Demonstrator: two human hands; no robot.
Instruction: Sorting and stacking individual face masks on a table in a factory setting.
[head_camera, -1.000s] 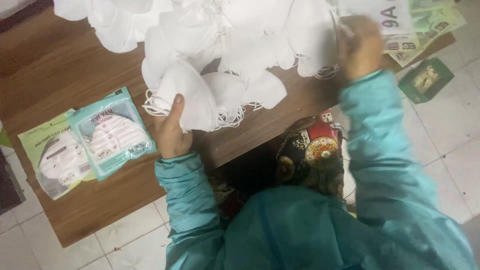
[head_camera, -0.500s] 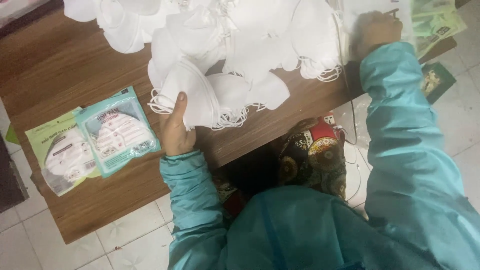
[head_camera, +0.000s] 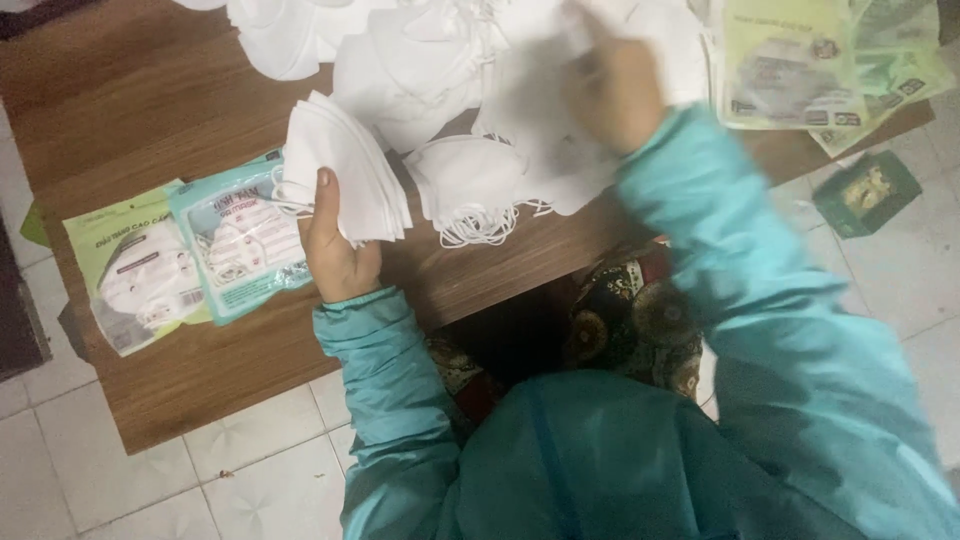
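Left hand (head_camera: 340, 250) gripping folded mask stack (head_camera: 345, 170), thumb pressed on top. Right hand (head_camera: 615, 90) blurred in loose mask pile (head_camera: 480, 70); finger state unclear. Two packs (head_camera: 190, 255) sealed left of fingers; most masks unpacked.

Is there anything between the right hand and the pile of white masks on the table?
Nothing visible. The right hand, blurred, lies directly on the pile of white masks. The left hand holds a separate stack of masks.
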